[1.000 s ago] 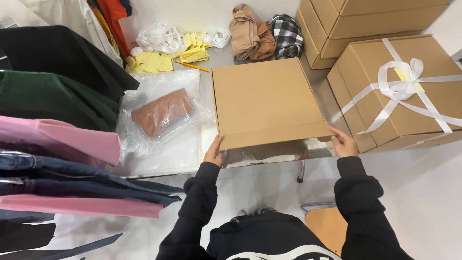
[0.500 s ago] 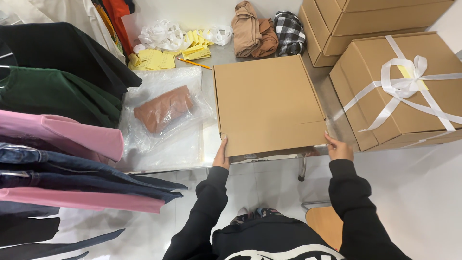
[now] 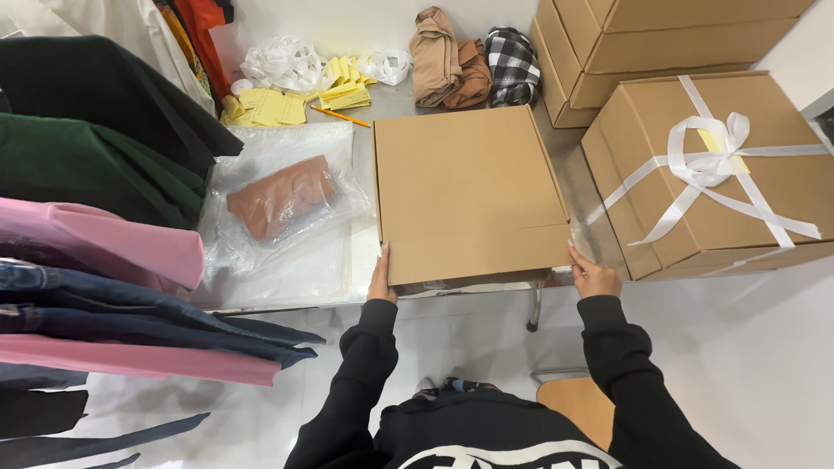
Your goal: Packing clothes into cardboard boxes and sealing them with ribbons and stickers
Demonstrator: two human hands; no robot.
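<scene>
- The surface (image 3: 360, 252) is a grey metal top that runs from the hanging clothes on the left to the stacked cartons on the right; its near edge shows just under the person's hands.
- A row of hanging garments (image 3: 95, 217) fills the left side: black, dark green, pink and dark blue denim, one over the other, overlapping the left edge of the surface.
- A large ribboned box (image 3: 747, 217), brown cardboard tied with a white ribbon and bow, sits at the right, just beside the flat one; more plain stacked cartons (image 3: 625, 43) stand behind it.
- The flat cardboard box (image 3: 469, 195) lies closed in the middle of the surface, its near edge jutting slightly past the surface's front edge.
- A clear plastic bag (image 3: 278, 204) holding a folded rust-brown garment lies to the left of the flat box, on top of more clear plastic sheeting.
- Folded brown and checked cloths (image 3: 473, 56) lie behind the flat box, against the wall.
- Yellow paper slips (image 3: 274, 106) and crumpled white ribbon (image 3: 282, 62) lie at the back left.
- The left hand (image 3: 380, 276) grips the near left corner of the flat box, fingers curled round its edge.
- The right hand (image 3: 595, 276) holds the near right corner, thumb on top and fingers tucked under.
</scene>
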